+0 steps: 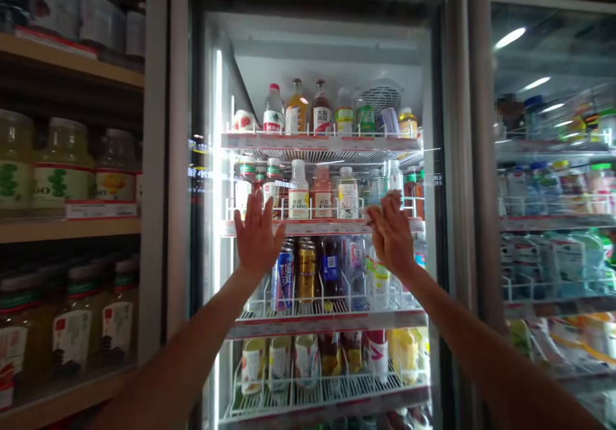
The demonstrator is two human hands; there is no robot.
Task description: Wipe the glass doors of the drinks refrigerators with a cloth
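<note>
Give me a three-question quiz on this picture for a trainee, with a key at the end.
1. Multiple choice: What does the right hand hold?
A) a can
B) a crumpled cloth
C) a bottle

2. True or false: The left hand is open, with its thumb held apart from the other digits.

3. Short answer: On the third shelf from the top, what stands between the blue can and the dark bottle with a blue label?

Key:
1. B
2. True
3. A gold can, with more behind it
</note>
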